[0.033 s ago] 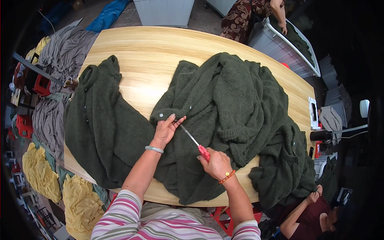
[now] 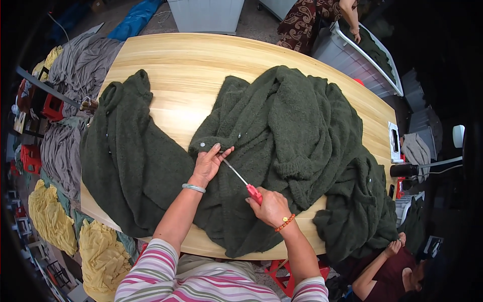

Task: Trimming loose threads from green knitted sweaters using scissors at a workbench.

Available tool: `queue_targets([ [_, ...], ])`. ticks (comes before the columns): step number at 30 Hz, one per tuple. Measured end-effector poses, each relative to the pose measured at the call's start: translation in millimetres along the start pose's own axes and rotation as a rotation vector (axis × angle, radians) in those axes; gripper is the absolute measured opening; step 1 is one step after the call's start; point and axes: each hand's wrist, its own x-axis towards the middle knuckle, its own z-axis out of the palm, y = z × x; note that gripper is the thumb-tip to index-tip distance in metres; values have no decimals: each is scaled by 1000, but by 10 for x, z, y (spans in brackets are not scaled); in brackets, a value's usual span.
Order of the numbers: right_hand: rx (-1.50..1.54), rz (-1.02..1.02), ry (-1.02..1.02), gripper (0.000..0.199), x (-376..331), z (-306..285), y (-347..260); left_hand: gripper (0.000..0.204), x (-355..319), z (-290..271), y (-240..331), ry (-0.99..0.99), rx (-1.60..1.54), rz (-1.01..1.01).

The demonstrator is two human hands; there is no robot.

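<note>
A dark green knitted cardigan (image 2: 307, 121) lies rumpled across the middle of the table. My left hand (image 2: 207, 163) pinches its edge beside a pale, shiny button (image 2: 203, 144); another button (image 2: 239, 135) shows close by. In my right hand (image 2: 272, 206) is a red-handled tool (image 2: 254, 193) with a thin straight metal shaft, the fingers closed round the handle. The shaft slants up to my left fingertips, where its tip is hidden by fingers or fabric. To the left lies another dark green knit garment (image 2: 121, 161).
A wooden table (image 2: 173, 55) carries the knits. At right, a person's hands (image 2: 395, 246) hold another dark green knit (image 2: 359, 206). Behind the table, another person's hand (image 2: 355, 34) reaches into a grey bin (image 2: 337, 50). Yellow (image 2: 103, 256) and grey cloth piles (image 2: 88, 63) lie left.
My right hand and the red-handled tool have shifted slightly up and left, toward my left fingers. My left hand and the cardigan look unmoved.
</note>
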Motion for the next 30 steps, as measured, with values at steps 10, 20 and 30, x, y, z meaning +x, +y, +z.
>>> queue_targets([
  [10,84,-11,82,29,13,72,104,9,76,-4,-168,37,-119,26],
  [20,113,104,165,28,-105,-80,285,14,694,534,-427,225,-188,-83],
  [30,42,111,175,28,-56,-203,298,12,289,476,-355,-28,26,-14],
])
